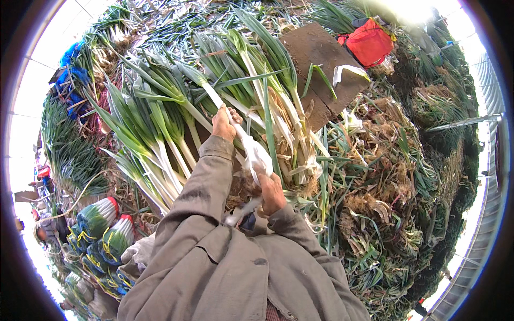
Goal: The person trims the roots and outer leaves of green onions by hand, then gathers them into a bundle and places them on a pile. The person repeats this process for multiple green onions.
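My left hand (225, 123) is closed around the white shaft of a long green onion (213, 94), whose leaves point away to the upper left. Near its root end, my right hand (272, 194) grips loose white outer skin (257, 154) bunched around the lower shaft. Below that hand a pale strip is blurred, so I cannot tell what it is. To the left of my hands lie several onions with clean white shafts (164, 160). On the right is a pile of onions with dry brown skins and roots (295, 140).
A brown board (321, 52) carries leaf scraps. Beyond it sits a red bag (369, 42). Root and leaf waste (373, 192) is heaped on the right. Tied onion bundles in blue-green wrapping (116, 236) stand at lower left, below more loose green onions (72, 148).
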Available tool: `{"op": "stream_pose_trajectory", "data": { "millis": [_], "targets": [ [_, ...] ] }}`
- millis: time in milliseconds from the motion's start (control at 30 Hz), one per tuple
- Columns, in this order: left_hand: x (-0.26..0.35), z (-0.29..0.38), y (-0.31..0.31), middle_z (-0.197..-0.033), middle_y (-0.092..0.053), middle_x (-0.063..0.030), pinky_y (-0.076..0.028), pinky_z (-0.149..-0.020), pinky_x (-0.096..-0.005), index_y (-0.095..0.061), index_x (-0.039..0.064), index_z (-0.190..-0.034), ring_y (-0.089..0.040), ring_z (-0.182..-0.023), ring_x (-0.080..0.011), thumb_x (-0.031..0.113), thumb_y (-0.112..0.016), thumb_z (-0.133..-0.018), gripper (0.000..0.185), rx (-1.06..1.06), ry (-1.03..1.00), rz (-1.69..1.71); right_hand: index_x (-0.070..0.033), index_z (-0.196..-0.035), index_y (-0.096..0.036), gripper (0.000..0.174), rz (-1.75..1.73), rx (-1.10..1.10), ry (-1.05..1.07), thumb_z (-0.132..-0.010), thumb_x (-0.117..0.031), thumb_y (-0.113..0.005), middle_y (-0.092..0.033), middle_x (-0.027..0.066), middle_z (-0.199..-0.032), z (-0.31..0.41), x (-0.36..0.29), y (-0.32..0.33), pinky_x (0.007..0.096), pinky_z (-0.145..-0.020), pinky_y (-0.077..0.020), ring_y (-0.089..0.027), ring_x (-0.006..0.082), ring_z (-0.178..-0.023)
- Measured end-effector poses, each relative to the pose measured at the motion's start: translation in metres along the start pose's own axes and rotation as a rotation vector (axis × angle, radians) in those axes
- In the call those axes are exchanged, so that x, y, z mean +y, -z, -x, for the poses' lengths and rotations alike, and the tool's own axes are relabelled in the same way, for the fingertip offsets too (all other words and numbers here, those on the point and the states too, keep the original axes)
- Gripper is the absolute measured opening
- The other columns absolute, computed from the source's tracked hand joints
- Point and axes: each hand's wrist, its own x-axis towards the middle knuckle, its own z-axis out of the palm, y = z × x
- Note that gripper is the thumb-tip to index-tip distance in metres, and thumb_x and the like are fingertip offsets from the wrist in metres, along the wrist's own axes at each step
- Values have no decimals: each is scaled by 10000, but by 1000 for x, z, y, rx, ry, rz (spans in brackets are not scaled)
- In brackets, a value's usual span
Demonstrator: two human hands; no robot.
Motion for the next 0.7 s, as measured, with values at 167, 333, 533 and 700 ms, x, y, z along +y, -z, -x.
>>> {"op": "stream_pose_trajectory", "data": {
  "millis": [167, 333, 533, 700],
  "targets": [
    [-11, -12, 0, -646, -450, -45, -361, -437, -372, -445, 88, -828, -419, -465, -184, 363, -461, -1084, 377, 67, 0, -116, 3, -1085, -680, 364, -48, -14, -226, -1027, -342, -580, -616, 27, -803, 42, -34, 10, 284, -610, -437, -513, 106, -676],
    [-5, -31, 1, -625, -423, -34, -332, -406, -366, -437, 102, -817, -376, -439, -173, 352, -461, -1084, 367, 110, -96, -112, 23, -1251, -627, 341, -49, -121, -243, -1022, -229, -604, -664, 93, -1081, 118, -48, 46, 315, -790, -479, -587, 167, -941],
    [16, -36, 5, -704, -455, -40, -365, -464, -354, -435, 90, -928, -408, -501, -174, 370, -442, -1091, 324, -12, -36, -64, 34, -1328, -574, 428, -156, 438, -525, -981, -200, -664, -650, 173, -1206, 160, 24, 212, 415, -950, -501, -607, 251, -1144],
    [14, -12, 19, -731, -456, -48, -377, -495, -347, -448, 71, -985, -423, -535, -180, 369, -460, -1085, 315, -116, -14, -16, 16, -1529, -365, 662, 492, 382, 62, -965, -161, -663, -465, 200, -1493, 91, 55, 245, 416, -1041, -481, -522, 311, -1319]
  ]
}}
